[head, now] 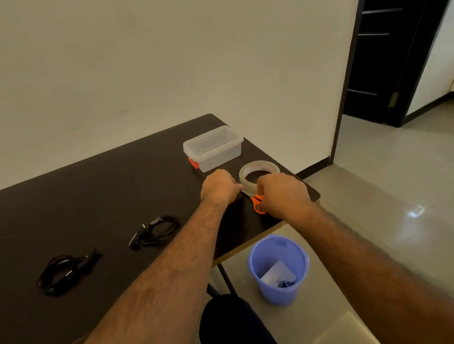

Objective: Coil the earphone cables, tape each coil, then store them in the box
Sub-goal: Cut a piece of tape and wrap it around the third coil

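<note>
Dark brown surface set against a plain cream wall. Right hand has its grip curled on the orange-handled scissors; left hand, fingers curled, appears to pinch a tape end just beside the blades. Roll of clear tape lies immediately beyond the grip; clear lidded plastic box further beyond. Two black coiled earphone cables lie well left. Blue plastic bin stands on the floor below.
</note>
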The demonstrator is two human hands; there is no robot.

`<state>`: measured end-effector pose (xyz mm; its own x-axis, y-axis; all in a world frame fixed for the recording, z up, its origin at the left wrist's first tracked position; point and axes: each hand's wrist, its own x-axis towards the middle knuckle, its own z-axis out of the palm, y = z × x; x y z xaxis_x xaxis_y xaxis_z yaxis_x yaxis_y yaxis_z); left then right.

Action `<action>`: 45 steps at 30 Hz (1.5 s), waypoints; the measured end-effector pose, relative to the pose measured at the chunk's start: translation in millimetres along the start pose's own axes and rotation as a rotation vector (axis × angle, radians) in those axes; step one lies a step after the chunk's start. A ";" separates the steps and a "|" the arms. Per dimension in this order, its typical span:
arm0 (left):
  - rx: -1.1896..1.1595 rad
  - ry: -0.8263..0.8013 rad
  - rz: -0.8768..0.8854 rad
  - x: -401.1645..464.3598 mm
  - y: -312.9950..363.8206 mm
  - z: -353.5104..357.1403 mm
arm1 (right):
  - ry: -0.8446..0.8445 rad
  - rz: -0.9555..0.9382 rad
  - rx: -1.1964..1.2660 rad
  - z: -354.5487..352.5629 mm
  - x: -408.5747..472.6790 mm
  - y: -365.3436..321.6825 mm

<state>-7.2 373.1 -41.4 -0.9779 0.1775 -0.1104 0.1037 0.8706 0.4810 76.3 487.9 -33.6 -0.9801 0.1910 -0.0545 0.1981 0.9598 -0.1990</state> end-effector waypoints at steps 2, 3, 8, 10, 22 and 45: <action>-0.002 0.004 -0.016 2.3 1.2 2.6 | 0.008 -0.004 -0.011 2.2 1.8 -1.2; 0.000 0.011 -0.024 2.9 2.2 3.1 | 0.002 -0.003 -0.017 2.6 2.7 -1.9; 0.037 0.011 -0.044 4.3 6.0 1.2 | -0.074 -0.025 -0.064 -1.6 3.1 1.8; 0.034 0.003 -0.045 5.7 4.9 0.3 | -0.114 -0.050 -0.087 -4.7 1.0 6.0; -0.041 -0.030 0.008 6.2 -2.4 0.3 | 0.149 -0.046 0.485 -23.5 1.2 33.0; 0.097 -0.155 -0.053 -6.5 -27.1 -38.7 | 0.134 0.124 0.175 -12.2 53.9 3.5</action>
<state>-10.7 330.6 -20.0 -0.9437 0.1923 -0.2692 0.0772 0.9193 0.3858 24.0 504.1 -25.3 -0.9390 0.3417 0.0384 0.3050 0.8794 -0.3655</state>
